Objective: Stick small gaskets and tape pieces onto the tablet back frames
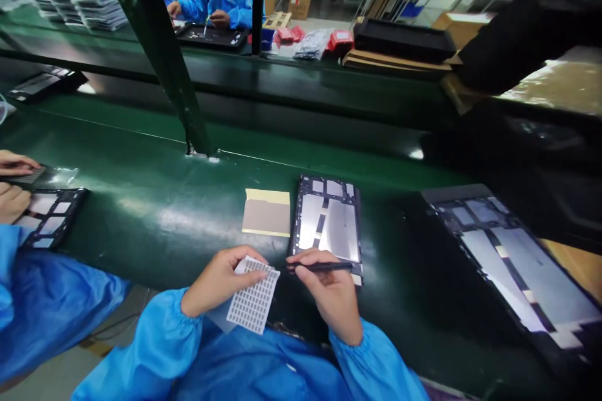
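Green glossy conveyor belt (141, 213) wide open at 10 o'clock, left hand (214, 282) pinching white gridded sticker sheet (253, 302), right hand (332, 294) gripping thin black tweezers (322, 267) over dark rectangular tablet frame (327, 219) at 12 o'clock

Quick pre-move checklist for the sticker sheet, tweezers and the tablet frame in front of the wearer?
1. Left hand grips sticker sheet: ok.
2. Right hand holds tweezers: ok.
3. Tweezer tips reach the sheet's top edge: ok.
4. A sticker caught in the tips: cannot tell.
5. Tablet frame lies flat on the green belt, open side up: ok.
6. Co-worker's hand at far left stays off this frame: ok.
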`<control>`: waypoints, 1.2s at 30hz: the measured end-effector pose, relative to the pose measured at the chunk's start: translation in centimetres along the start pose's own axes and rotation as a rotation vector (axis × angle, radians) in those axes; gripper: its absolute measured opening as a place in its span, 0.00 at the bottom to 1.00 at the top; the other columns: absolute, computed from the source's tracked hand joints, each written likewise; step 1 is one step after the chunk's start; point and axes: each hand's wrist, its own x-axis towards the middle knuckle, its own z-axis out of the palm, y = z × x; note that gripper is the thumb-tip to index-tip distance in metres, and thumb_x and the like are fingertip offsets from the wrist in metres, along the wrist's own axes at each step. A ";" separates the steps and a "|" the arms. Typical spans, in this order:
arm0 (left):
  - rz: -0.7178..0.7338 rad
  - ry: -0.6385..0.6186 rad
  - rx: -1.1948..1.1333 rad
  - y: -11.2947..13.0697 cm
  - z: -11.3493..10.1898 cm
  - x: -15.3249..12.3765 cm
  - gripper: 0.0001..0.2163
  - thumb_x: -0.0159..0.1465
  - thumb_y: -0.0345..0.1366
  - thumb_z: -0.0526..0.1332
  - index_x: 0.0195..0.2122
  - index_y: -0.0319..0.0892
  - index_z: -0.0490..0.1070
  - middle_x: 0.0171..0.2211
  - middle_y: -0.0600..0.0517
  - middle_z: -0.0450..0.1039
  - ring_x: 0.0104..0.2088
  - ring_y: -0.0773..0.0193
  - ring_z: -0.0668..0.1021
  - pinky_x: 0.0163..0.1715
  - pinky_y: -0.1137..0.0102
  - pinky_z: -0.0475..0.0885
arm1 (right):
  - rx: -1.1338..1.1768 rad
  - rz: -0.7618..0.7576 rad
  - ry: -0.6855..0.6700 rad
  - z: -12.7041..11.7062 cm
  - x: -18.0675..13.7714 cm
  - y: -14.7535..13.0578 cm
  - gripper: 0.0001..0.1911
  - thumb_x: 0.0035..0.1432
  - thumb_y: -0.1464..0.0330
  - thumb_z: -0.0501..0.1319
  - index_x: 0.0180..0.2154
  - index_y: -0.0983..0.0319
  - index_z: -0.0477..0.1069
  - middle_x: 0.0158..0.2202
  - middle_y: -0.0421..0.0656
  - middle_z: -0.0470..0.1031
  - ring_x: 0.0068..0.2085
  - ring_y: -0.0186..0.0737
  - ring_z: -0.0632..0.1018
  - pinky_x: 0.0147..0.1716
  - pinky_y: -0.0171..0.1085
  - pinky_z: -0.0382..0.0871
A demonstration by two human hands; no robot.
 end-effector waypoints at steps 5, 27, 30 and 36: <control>0.009 -0.008 0.026 0.1 0.2 0.0 0.09 0.61 0.41 0.67 0.40 0.44 0.78 0.35 0.53 0.80 0.35 0.62 0.81 0.35 0.69 0.76 | 0.025 0.099 -0.005 -0.3 0.0 0.1 0.07 0.58 0.64 0.70 0.35 0.58 0.76 0.34 0.43 0.83 0.35 0.41 0.84 0.34 0.38 0.83; 0.412 0.774 0.813 -1.8 -3.1 -1.0 0.25 0.65 0.52 0.61 0.60 0.47 0.68 0.64 0.42 0.64 0.62 0.35 0.69 0.60 0.38 0.63 | -0.205 -0.001 0.513 -8.5 -6.2 2.2 0.04 0.59 0.68 0.69 0.35 0.58 0.75 0.35 0.43 0.80 0.42 0.46 0.84 0.36 0.43 0.84; 0.605 0.509 0.715 -0.8 3.3 -1.4 0.14 0.68 0.37 0.62 0.55 0.49 0.72 0.57 0.46 0.72 0.57 0.49 0.75 0.56 0.50 0.72 | -0.274 -0.030 0.546 -7.7 -6.6 2.8 0.04 0.60 0.67 0.68 0.34 0.58 0.74 0.34 0.43 0.80 0.44 0.47 0.84 0.46 0.50 0.81; 0.812 0.257 0.744 -1.4 10.8 3.1 0.09 0.69 0.29 0.59 0.48 0.42 0.75 0.48 0.45 0.78 0.50 0.55 0.79 0.51 0.58 0.77 | -0.354 -0.107 0.552 -6.4 -6.3 3.9 0.02 0.61 0.68 0.67 0.35 0.58 0.75 0.33 0.43 0.82 0.42 0.46 0.84 0.59 0.60 0.72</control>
